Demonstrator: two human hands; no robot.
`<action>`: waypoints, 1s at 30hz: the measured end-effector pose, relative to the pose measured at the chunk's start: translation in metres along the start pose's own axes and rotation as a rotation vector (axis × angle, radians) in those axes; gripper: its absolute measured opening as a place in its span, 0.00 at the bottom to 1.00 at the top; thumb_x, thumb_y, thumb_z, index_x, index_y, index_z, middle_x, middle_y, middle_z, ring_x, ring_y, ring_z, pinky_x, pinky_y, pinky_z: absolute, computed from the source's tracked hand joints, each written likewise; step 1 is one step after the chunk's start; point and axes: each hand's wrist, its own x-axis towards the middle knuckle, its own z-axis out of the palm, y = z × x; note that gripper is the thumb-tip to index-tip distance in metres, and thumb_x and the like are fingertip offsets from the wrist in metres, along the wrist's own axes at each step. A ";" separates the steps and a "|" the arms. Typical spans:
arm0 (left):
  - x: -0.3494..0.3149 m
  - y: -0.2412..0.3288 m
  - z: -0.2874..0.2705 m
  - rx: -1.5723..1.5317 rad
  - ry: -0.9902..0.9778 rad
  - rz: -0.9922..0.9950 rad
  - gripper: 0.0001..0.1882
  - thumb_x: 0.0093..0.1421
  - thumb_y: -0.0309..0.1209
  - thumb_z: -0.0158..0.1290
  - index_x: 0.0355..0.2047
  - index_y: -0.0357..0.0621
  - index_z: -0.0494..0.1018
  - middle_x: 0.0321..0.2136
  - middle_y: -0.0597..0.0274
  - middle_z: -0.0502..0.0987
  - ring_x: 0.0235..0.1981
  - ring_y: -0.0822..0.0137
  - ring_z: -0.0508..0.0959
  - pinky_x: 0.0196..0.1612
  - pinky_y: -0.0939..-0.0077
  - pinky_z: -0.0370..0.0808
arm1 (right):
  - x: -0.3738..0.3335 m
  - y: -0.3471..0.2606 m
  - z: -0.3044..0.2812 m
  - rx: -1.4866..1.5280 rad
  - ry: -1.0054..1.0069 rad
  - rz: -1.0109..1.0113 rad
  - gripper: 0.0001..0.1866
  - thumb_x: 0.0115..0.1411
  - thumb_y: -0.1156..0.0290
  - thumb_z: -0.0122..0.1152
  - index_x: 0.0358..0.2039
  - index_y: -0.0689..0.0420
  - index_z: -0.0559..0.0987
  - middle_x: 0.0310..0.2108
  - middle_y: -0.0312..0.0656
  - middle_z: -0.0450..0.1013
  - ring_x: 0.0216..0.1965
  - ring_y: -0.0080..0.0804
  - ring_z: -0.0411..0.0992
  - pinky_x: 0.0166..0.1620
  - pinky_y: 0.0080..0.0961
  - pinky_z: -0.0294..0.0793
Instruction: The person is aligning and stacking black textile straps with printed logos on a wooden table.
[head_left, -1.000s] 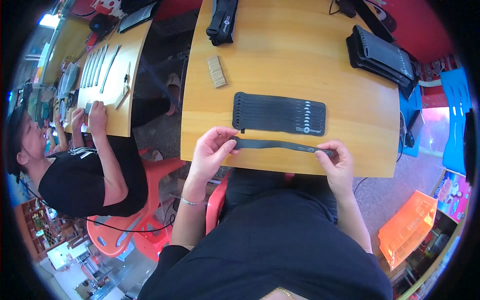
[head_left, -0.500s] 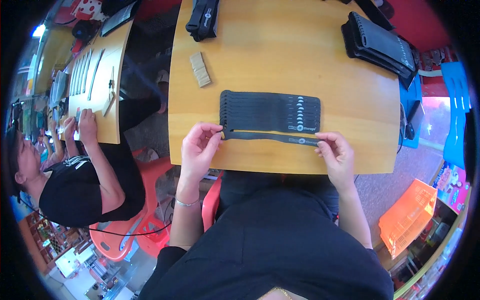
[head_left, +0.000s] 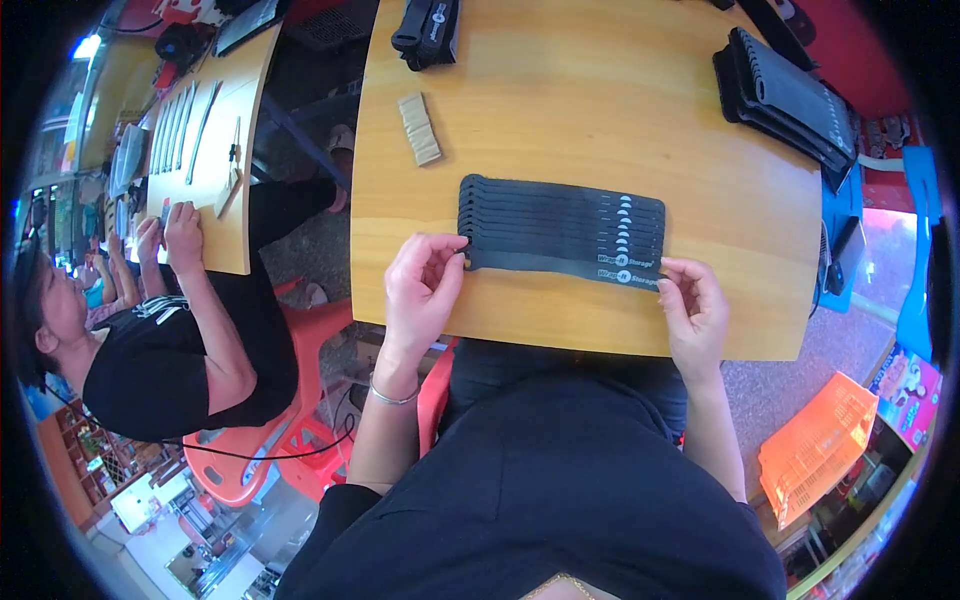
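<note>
A black strap (head_left: 562,267) with a pale printed mark runs between my two hands. My left hand (head_left: 424,288) pinches its left end, thumb against fingers. At its right end, the strap is pinched by my right hand (head_left: 697,312). Its upper edge lies against the nearest strap of a row of overlapping black straps (head_left: 545,213), which is fanned flat on the wooden table (head_left: 590,105). The looped ends of that row are lined up at the left, the printed ends at the right.
A folded brown strip (head_left: 419,129) lies left of the row. Bundles of black straps sit at the far left (head_left: 428,35) and far right (head_left: 785,95). A co-worker (head_left: 150,350) sits at another table (head_left: 205,215) on the left. An orange crate (head_left: 818,450) stands lower right.
The held strap has moved up against the row, closing the gap between them. Both hands keep their pinch. The whole view has shifted slightly.
</note>
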 end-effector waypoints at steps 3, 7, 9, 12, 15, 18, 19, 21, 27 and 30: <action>-0.001 -0.004 0.002 0.019 0.029 0.006 0.10 0.53 0.15 0.52 0.35 0.38 0.74 0.24 0.68 0.68 0.21 0.81 0.66 0.23 0.88 0.63 | 0.001 0.000 0.000 0.007 -0.025 0.003 0.10 0.57 0.81 0.59 0.41 0.58 0.75 0.28 0.28 0.67 0.28 0.12 0.64 0.31 0.11 0.65; 0.000 -0.005 0.005 0.003 0.076 -0.011 0.10 0.53 0.15 0.53 0.36 0.38 0.74 0.23 0.68 0.68 0.20 0.81 0.65 0.22 0.88 0.62 | 0.002 -0.001 0.002 0.055 -0.028 0.013 0.11 0.57 0.82 0.59 0.41 0.58 0.74 0.27 0.28 0.66 0.28 0.12 0.63 0.31 0.09 0.64; 0.000 -0.005 0.005 0.011 0.057 -0.022 0.10 0.55 0.15 0.52 0.37 0.37 0.73 0.24 0.71 0.68 0.22 0.84 0.65 0.23 0.91 0.61 | 0.002 0.000 0.003 0.067 -0.008 0.002 0.12 0.57 0.82 0.59 0.41 0.59 0.73 0.28 0.28 0.66 0.27 0.12 0.63 0.31 0.09 0.64; 0.001 -0.007 0.004 0.039 0.028 -0.033 0.09 0.57 0.16 0.52 0.39 0.36 0.72 0.25 0.74 0.68 0.24 0.86 0.65 0.25 0.93 0.60 | 0.002 0.002 0.004 0.078 -0.008 0.004 0.12 0.57 0.82 0.59 0.42 0.58 0.72 0.28 0.28 0.66 0.27 0.12 0.63 0.30 0.09 0.64; 0.001 -0.009 0.004 0.028 0.015 -0.042 0.10 0.57 0.16 0.52 0.39 0.36 0.72 0.25 0.74 0.68 0.23 0.87 0.65 0.24 0.93 0.60 | 0.001 0.003 0.004 0.075 0.000 0.003 0.13 0.57 0.82 0.59 0.42 0.58 0.72 0.27 0.28 0.66 0.27 0.11 0.63 0.30 0.09 0.63; 0.002 -0.008 0.004 -0.042 0.039 -0.067 0.09 0.55 0.16 0.53 0.38 0.36 0.72 0.24 0.73 0.69 0.22 0.86 0.64 0.23 0.92 0.60 | 0.002 0.003 0.005 0.060 0.004 0.005 0.14 0.56 0.82 0.59 0.42 0.58 0.72 0.27 0.28 0.66 0.26 0.11 0.63 0.29 0.08 0.63; 0.002 -0.007 0.005 -0.085 0.064 -0.083 0.09 0.54 0.15 0.54 0.37 0.35 0.72 0.23 0.71 0.70 0.20 0.85 0.64 0.22 0.91 0.61 | 0.002 0.003 0.005 0.060 0.003 0.006 0.14 0.56 0.82 0.59 0.42 0.58 0.72 0.27 0.28 0.66 0.26 0.11 0.63 0.29 0.08 0.63; 0.003 -0.006 0.006 -0.087 0.069 -0.090 0.10 0.54 0.15 0.54 0.38 0.35 0.71 0.23 0.71 0.70 0.20 0.85 0.63 0.22 0.91 0.60 | 0.002 0.003 0.005 0.053 0.013 0.004 0.14 0.56 0.82 0.60 0.42 0.57 0.72 0.26 0.27 0.66 0.25 0.11 0.63 0.28 0.08 0.62; 0.003 -0.010 0.004 -0.096 0.031 -0.114 0.14 0.55 0.15 0.54 0.41 0.37 0.68 0.25 0.72 0.70 0.23 0.86 0.66 0.24 0.94 0.60 | 0.003 0.005 0.006 0.038 0.028 -0.007 0.14 0.56 0.82 0.60 0.42 0.57 0.72 0.26 0.27 0.66 0.25 0.10 0.62 0.27 0.08 0.61; 0.003 -0.010 0.004 -0.091 0.024 -0.119 0.14 0.55 0.15 0.53 0.42 0.37 0.68 0.25 0.72 0.69 0.23 0.86 0.65 0.24 0.94 0.60 | 0.003 0.005 0.006 0.053 0.027 -0.005 0.14 0.55 0.82 0.60 0.42 0.57 0.72 0.25 0.27 0.66 0.25 0.10 0.62 0.27 0.07 0.61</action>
